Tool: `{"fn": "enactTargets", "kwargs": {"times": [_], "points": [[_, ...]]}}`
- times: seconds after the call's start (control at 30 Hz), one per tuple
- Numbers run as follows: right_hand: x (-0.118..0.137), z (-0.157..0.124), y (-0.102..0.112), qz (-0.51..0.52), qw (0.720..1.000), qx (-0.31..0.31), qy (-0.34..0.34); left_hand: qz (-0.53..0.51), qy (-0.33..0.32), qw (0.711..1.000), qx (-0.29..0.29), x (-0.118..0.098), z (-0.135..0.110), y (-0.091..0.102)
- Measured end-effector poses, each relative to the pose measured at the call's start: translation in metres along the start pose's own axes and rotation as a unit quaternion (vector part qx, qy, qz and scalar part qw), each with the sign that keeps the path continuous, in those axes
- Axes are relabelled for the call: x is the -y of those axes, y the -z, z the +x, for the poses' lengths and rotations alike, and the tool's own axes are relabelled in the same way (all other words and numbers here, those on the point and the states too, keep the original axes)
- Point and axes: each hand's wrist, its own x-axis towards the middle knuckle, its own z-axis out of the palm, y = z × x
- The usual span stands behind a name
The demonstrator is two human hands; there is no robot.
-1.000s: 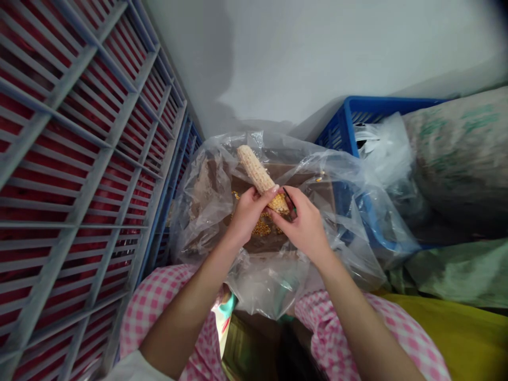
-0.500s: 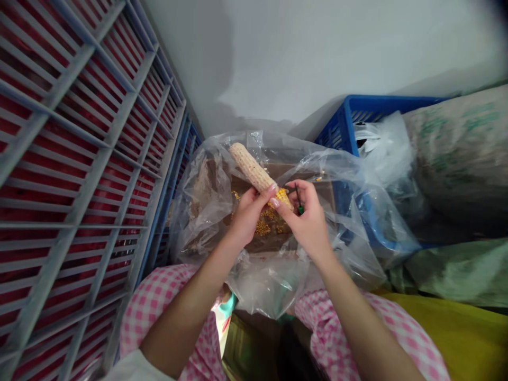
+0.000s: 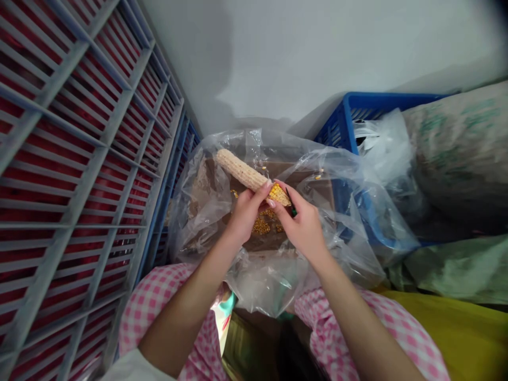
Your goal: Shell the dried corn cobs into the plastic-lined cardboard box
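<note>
- We see the left hand (image 3: pixel 243 211) closed around the middle of the corn cob (image 3: pixel 242 172). The cob is held over the clear plastic bag (image 3: pixel 273 286), its stripped end pointing up and left.
- The right hand (image 3: pixel 304 226) curls shut on the cob's near end, its thumb on the last yellow kernels.
- A thin dark tool (image 3: pixel 292 208) with a green part pokes out of that hand; we cannot make out what it is.
- Loose kernels (image 3: pixel 261 226) lie below, partly hidden by both hands.
- The blue crate (image 3: pixel 357 106) is half veiled by plastic.
</note>
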Motion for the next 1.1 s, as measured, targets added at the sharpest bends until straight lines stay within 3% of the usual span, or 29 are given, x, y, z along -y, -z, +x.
{"fn": "enactTargets", "kwargs": {"times": [0.17,0.37,0.57,0.77,1.0,1.1], "points": [[0.0004,-0.0008,0.0002,0.0,1.0,-0.009,0.011,-0.012,-0.005,1.0,-0.016,0.0021,0.0014,-0.0003],[-0.0004,-0.0031,-0.0022,-0.036,0.998,-0.014,0.058,-0.006,0.013,1.0,0.004,-0.0014,-0.002,-0.0013],[-0.0021,-0.0024,-0.0031,-0.062,0.995,-0.02,0.073,-0.029,0.008,0.999,-0.036,-0.0013,-0.0009,-0.0025],[-0.0073,-0.004,-0.0045,-0.09,0.991,-0.02,0.102,-0.033,0.031,0.999,-0.003,-0.0026,-0.0042,-0.0045],[-0.0064,-0.0042,-0.0053,-0.098,0.99,-0.002,0.102,-0.064,0.033,0.996,-0.044,0.0006,-0.0011,-0.0029],[-0.0069,-0.005,-0.0053,-0.111,0.989,-0.002,0.102,-0.069,0.041,0.997,-0.017,-0.0016,-0.0027,-0.0036]]}}
